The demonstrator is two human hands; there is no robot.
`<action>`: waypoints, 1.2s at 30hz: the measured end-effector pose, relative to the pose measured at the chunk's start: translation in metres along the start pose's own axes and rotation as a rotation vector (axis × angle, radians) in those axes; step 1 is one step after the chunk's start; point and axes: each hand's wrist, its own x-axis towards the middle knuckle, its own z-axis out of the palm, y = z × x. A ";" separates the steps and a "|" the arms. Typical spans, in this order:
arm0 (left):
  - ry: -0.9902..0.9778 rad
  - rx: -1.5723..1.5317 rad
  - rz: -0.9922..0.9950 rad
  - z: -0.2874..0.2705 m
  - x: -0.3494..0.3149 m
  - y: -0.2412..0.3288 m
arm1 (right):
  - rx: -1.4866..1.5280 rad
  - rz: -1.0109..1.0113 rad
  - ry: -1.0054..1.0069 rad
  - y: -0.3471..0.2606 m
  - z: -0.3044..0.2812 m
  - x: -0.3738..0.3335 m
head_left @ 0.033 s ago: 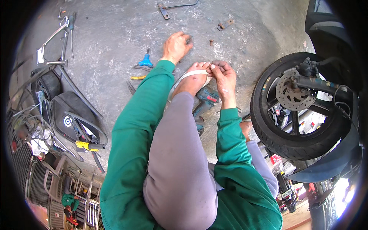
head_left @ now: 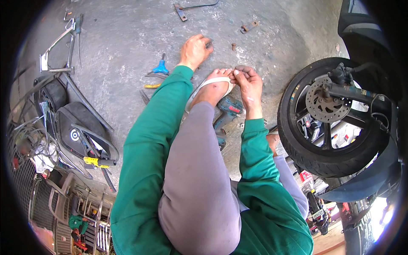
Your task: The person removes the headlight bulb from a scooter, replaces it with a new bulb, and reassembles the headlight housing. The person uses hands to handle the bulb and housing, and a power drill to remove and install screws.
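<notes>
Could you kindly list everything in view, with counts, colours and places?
Wheel: one, black, right
Sandal: one clear, white, centre
Power tool: one, teal, beside sandal
Blue-handled tool: one, blue, left of sandal
Yellow handle: one, yellow, left of sandal
Bolt: one, brown, upper centre
Brackets: two, rusty-grey, upper centre
Screwdriver: one, bluish, upper left
Metal frame: one, silver, upper left
Background clutter: uncounted, mixed, lower left
Legs: two, grey, lower centre
Left hand: one, green-sleeved, upper centre
Right hand: one, green-sleeved, by sandal
</notes>
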 end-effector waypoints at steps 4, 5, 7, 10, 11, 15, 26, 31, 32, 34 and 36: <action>0.013 0.077 0.100 0.000 0.001 -0.003 | 0.025 0.014 0.006 -0.016 -0.001 0.007; -0.026 0.084 0.088 -0.002 0.002 -0.003 | 0.026 0.012 0.008 -0.019 -0.001 0.008; -0.065 0.102 0.087 -0.005 0.001 -0.002 | 0.052 0.009 0.009 -0.023 0.001 0.009; -0.045 0.087 0.075 -0.007 0.001 0.003 | 0.093 -0.005 -0.003 -0.024 0.003 0.009; -0.029 0.099 0.078 -0.006 0.001 0.005 | 0.108 -0.010 -0.008 -0.023 0.003 0.009; -0.070 0.153 0.042 -0.007 0.005 0.011 | 0.103 0.010 -0.004 -0.015 0.000 0.005; -0.338 -1.107 -0.354 -0.083 -0.017 0.079 | 0.237 -0.091 -0.076 -0.051 0.007 -0.021; -0.252 -1.295 -0.302 -0.119 -0.035 0.119 | 0.268 -0.152 -0.145 -0.086 0.017 -0.036; -0.260 -1.253 -0.316 -0.123 -0.036 0.123 | 0.250 -0.170 -0.153 -0.091 0.018 -0.037; -0.269 -1.186 -0.307 -0.128 -0.037 0.129 | 0.240 -0.199 -0.170 -0.096 0.020 -0.040; -0.265 -1.210 -0.302 -0.130 -0.040 0.132 | 0.253 -0.213 -0.186 -0.100 0.021 -0.041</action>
